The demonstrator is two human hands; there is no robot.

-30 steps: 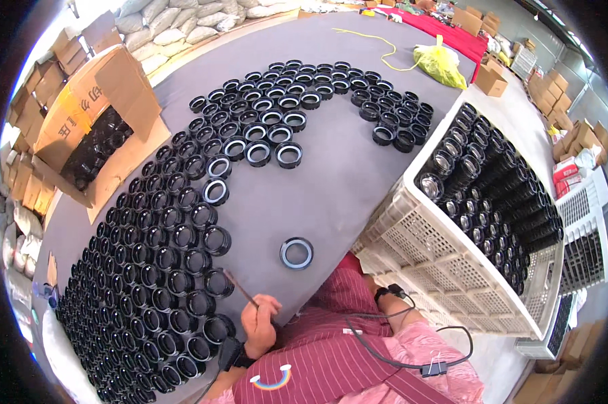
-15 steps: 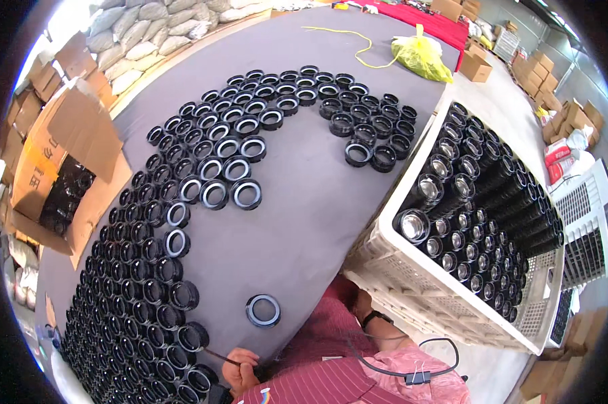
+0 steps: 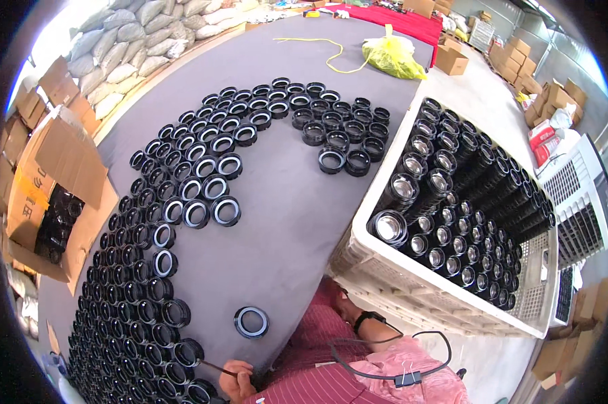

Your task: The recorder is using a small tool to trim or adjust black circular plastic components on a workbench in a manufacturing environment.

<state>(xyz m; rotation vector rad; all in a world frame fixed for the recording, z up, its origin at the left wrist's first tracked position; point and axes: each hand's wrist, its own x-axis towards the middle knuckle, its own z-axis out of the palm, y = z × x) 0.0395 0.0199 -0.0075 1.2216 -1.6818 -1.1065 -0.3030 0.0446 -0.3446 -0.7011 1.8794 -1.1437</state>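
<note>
My left hand (image 3: 237, 380) is closed around a thin dark stick (image 3: 213, 366) near the bottom of the view. The stick's far end meets a black ring (image 3: 188, 352) at the edge of the packed rows. A single black ring with a pale inner band (image 3: 251, 323) lies apart from the others, a little beyond that hand. My right hand (image 3: 344, 306) hangs low between the table edge and the crate, below a black wristband. Its fingers are hidden, so what it may hold does not show.
Many black rings (image 3: 142, 236) cover the left of the grey table (image 3: 277, 249); a smaller group sits far right. A white crate (image 3: 445, 303) of black cylinders with shiny tops stands right. A yellow bag (image 3: 395, 57) lies at the far end; an open carton (image 3: 68, 158) stands left.
The view has shifted, so the table and crate appear further left. My left hand keeps the stick against the ring at the row's edge. The rings show no clear rearrangement.
</note>
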